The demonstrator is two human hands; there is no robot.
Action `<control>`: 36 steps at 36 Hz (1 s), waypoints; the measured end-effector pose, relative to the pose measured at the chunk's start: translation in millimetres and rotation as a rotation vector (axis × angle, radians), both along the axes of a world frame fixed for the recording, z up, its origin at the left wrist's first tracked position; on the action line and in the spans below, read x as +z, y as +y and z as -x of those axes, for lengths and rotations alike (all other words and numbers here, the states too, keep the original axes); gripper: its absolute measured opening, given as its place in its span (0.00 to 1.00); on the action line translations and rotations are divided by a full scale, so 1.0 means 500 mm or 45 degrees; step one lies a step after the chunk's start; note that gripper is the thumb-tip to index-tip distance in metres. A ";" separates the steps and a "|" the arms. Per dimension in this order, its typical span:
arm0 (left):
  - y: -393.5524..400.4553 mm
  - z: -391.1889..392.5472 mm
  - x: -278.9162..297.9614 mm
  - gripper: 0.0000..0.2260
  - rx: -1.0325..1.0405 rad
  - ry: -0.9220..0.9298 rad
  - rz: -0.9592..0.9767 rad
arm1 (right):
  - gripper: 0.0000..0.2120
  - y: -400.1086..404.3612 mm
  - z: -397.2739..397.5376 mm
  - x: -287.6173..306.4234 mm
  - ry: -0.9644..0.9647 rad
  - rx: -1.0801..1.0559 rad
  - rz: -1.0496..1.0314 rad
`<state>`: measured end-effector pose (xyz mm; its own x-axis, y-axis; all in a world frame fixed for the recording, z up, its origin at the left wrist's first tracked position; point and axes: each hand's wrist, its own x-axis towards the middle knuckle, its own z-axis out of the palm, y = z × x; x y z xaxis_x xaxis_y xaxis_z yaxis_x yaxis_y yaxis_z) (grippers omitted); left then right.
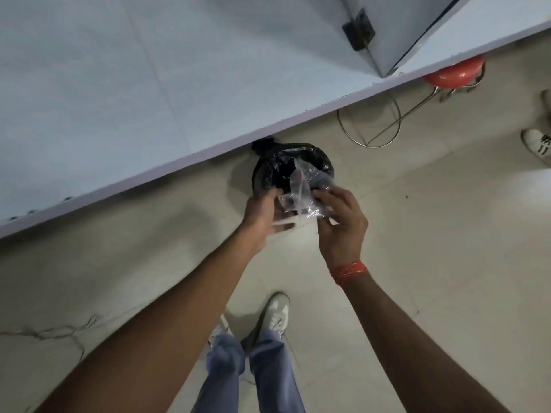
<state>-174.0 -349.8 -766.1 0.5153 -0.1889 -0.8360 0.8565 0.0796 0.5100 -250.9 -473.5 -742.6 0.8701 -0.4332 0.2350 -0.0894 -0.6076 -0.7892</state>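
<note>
A crumpled clear plastic wrapper (pixel 301 189) hangs between both hands, just above a small round bin lined with a black bag (pixel 269 165) on the floor. My right hand (pixel 340 225) pinches the wrapper's right side with curled fingers; a red thread band circles that wrist. My left hand (pixel 264 214) is blurred, its fingers curled at the wrapper's lower left edge, where a thin white strip shows. The bin stands half under the edge of a pale blue-grey table (pixel 149 84).
The table edge runs diagonally across the view. A red-seated stool with a chrome ring base (pixel 369 123) stands at the upper right. Another person's white shoe (pixel 536 141) is at the far right. My own legs and shoes (pixel 274 317) are below. A cable (pixel 59 332) lies on the floor at left.
</note>
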 end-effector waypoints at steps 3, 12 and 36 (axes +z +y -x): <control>-0.032 -0.033 -0.082 0.09 0.008 -0.630 -0.366 | 0.22 -0.035 -0.055 -0.075 -0.142 -0.091 0.132; -0.054 -0.064 -0.286 0.14 -0.094 -0.996 -0.437 | 0.24 -0.080 -0.161 -0.398 0.509 -0.067 0.437; 0.013 -0.043 0.487 0.12 -0.406 -1.193 -0.458 | 0.31 -0.006 -0.094 0.411 0.458 0.066 -0.025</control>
<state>-152.3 -343.2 -522.7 0.9546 -0.2496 -0.1628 0.0622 -0.3676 0.9279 -204.1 -476.4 -536.9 0.9165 -0.3878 -0.0981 -0.3329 -0.6036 -0.7245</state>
